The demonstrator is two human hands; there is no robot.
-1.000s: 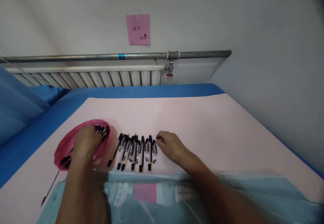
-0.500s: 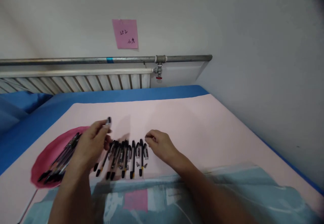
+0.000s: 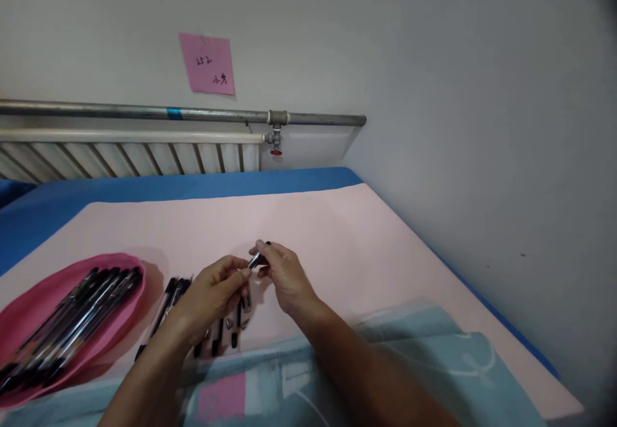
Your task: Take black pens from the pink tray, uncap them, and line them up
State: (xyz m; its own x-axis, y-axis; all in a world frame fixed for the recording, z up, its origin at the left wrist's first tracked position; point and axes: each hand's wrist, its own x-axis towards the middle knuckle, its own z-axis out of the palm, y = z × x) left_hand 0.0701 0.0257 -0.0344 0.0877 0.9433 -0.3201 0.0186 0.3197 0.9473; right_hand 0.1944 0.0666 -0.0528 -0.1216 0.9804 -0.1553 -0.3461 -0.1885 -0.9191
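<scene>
Left hand (image 3: 214,293) and right hand (image 3: 286,279) were both pinched narrow on one short, dark pen part (image 3: 257,260), tilted up to the right above the near half of the pink surface (image 3: 308,221); gripping from both sides presumably steadied so small a piece. Loose pens (image 3: 236,336) lay below, toward the near edge, partly hidden by the left forearm (image 3: 159,363). More pens lay in a pink tray (image 3: 38,301) toward the left edge, probably for easy reach
</scene>
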